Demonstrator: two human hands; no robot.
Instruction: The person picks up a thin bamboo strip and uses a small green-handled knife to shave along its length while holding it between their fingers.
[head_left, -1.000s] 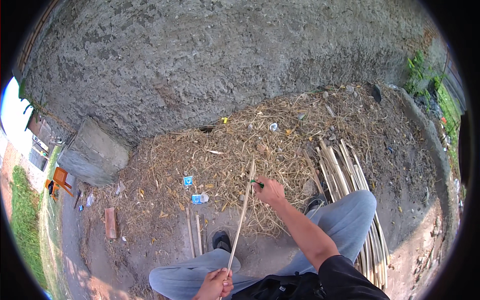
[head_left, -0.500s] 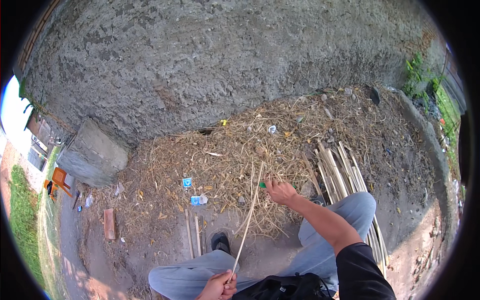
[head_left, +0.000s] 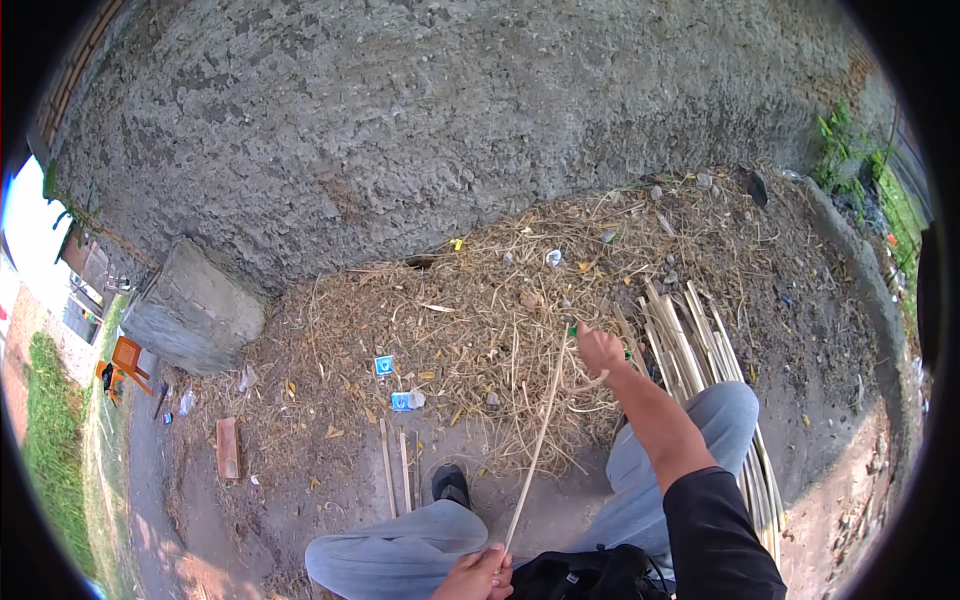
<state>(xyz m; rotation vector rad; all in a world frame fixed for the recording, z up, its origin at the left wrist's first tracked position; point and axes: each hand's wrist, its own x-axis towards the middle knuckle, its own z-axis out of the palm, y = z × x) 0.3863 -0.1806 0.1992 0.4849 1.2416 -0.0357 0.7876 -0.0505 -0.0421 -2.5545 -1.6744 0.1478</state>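
My left hand [head_left: 478, 575] is closed on the lower end of a long, thin bamboo strip [head_left: 540, 440] at the bottom of the view. The strip slants up and away to the far end, beside my right hand [head_left: 602, 350]. That right hand is closed around a small tool with a green handle [head_left: 572, 330]; its blade, if any, is hidden, so I cannot tell its exact kind. A pale curled shaving [head_left: 585, 384] hangs by my right wrist. Under the strip lies a heap of loose shavings [head_left: 500, 360].
A stack of split bamboo strips [head_left: 690, 340] lies beside my right knee. A few more strips [head_left: 388, 465] lie near my shoe [head_left: 450, 486]. Beyond are a rough wall [head_left: 420, 130], a concrete block [head_left: 195, 310], a brick [head_left: 228, 448], blue packets [head_left: 384, 365] and an orange chair [head_left: 128, 355].
Both hands have shifted to the right, the right one also farther away. The strip has moved right with them. A curled shaving now shows by my right wrist. The view has turned slightly.
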